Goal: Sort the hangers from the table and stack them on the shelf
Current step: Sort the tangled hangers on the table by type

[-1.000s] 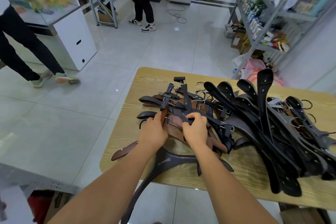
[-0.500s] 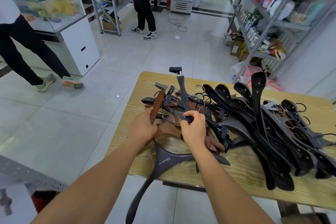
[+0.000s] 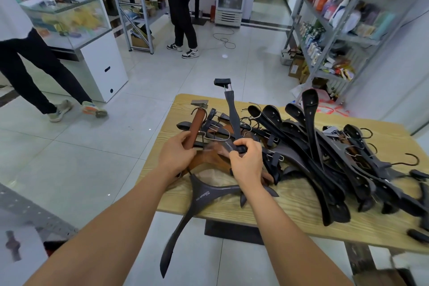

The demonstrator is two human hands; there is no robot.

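Your left hand [image 3: 177, 153] grips one brown hanger [image 3: 196, 126] | your right hand [image 3: 247, 163] pinches one dark clip hanger [image 3: 232, 116], above the table's [image 3: 292, 202] left end | one grey hanger [image 3: 199, 195] overhangs the near edge | pile [image 3: 329, 146] too tangled to count | open floor [image 3: 92, 158] on your left

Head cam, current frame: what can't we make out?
1. Left hand: head view, its fingers under the brown hanger are hidden by the hand itself.
2. Hanger pile: head view, right end cut off by the frame edge.
3. Lettering on the grey hanger: head view, too small to read.
4. Goods on the right shelf: head view, blurred.
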